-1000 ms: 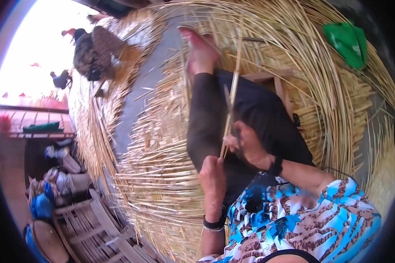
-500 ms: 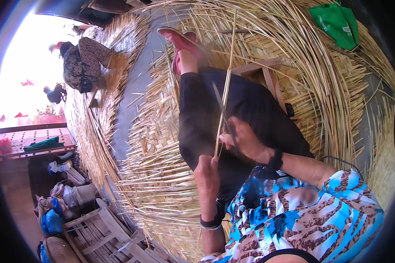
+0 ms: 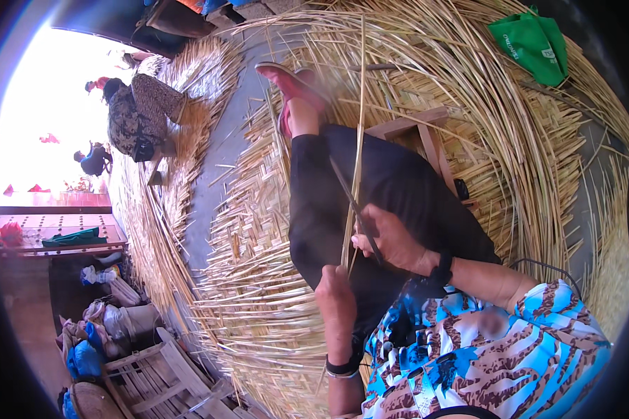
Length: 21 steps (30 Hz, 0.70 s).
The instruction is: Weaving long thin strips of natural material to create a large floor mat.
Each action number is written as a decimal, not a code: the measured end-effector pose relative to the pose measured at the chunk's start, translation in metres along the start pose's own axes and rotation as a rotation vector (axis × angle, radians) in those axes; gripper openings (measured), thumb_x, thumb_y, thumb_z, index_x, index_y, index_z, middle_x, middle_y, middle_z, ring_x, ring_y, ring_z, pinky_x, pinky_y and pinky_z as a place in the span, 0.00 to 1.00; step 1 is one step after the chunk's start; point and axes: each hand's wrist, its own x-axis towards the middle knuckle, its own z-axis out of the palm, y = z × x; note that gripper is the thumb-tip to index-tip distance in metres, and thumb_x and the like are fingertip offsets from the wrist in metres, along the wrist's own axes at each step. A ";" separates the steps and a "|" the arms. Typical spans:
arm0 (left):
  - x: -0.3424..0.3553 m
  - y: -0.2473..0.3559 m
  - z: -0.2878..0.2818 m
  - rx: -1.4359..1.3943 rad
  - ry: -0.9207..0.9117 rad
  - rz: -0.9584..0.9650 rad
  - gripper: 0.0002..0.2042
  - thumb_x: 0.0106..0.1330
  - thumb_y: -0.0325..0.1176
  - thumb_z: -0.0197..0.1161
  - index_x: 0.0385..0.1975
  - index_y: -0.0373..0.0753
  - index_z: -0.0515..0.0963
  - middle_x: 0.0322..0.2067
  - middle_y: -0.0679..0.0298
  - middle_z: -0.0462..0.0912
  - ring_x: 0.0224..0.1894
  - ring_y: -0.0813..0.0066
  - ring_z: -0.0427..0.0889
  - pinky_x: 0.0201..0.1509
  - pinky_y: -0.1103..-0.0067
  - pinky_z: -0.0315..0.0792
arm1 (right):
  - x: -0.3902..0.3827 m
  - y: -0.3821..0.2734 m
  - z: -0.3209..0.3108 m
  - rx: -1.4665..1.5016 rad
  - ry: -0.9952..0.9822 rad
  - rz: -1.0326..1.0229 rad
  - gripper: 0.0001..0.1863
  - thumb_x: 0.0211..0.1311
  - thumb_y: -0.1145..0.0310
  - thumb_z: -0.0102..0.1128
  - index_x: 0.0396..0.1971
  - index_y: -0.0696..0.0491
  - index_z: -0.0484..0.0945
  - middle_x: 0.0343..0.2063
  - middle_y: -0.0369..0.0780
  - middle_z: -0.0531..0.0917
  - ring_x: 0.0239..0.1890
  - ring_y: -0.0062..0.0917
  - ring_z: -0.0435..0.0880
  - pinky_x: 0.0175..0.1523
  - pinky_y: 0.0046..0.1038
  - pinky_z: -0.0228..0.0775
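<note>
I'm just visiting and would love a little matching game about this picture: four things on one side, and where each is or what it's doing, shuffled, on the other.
Things
1. Left hand
2. Right hand
3. Green bag
4. Slatted wooden frame

Places and states
A. In the lower left part of the view
B. Holding a thin dark tool
C. In the upper right part of the view
D. Closed on the lower end of a long pale stalk

Right pairs: 1-D, 2-B, 3-C, 4-A
</note>
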 end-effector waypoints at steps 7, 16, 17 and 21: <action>0.006 0.007 -0.021 -0.036 0.041 -0.087 0.11 0.72 0.32 0.49 0.26 0.35 0.65 0.19 0.48 0.69 0.24 0.43 0.71 0.26 0.60 0.62 | 0.002 0.006 -0.011 0.087 -0.063 0.025 0.11 0.57 0.73 0.61 0.37 0.57 0.69 0.27 0.36 0.76 0.23 0.16 0.76 0.31 0.19 0.70; 0.007 0.011 -0.018 0.134 0.070 -0.025 0.13 0.70 0.34 0.53 0.24 0.36 0.65 0.21 0.49 0.70 0.25 0.44 0.73 0.26 0.59 0.62 | 0.002 0.001 -0.010 0.089 -0.055 -0.007 0.10 0.60 0.72 0.60 0.38 0.55 0.69 0.27 0.37 0.78 0.24 0.16 0.78 0.31 0.18 0.71; 0.007 0.013 -0.017 0.133 0.069 -0.032 0.13 0.70 0.34 0.53 0.24 0.36 0.65 0.21 0.49 0.70 0.25 0.44 0.73 0.26 0.59 0.62 | 0.002 -0.001 -0.010 0.082 -0.043 -0.018 0.11 0.60 0.70 0.61 0.38 0.55 0.69 0.27 0.36 0.77 0.25 0.16 0.78 0.31 0.18 0.70; 0.005 0.019 -0.013 0.145 0.120 -0.021 0.14 0.70 0.35 0.54 0.24 0.35 0.65 0.19 0.48 0.68 0.24 0.43 0.71 0.26 0.60 0.62 | 0.008 -0.017 -0.009 0.048 0.086 -0.064 0.13 0.57 0.68 0.67 0.34 0.54 0.69 0.25 0.33 0.76 0.22 0.15 0.76 0.30 0.17 0.69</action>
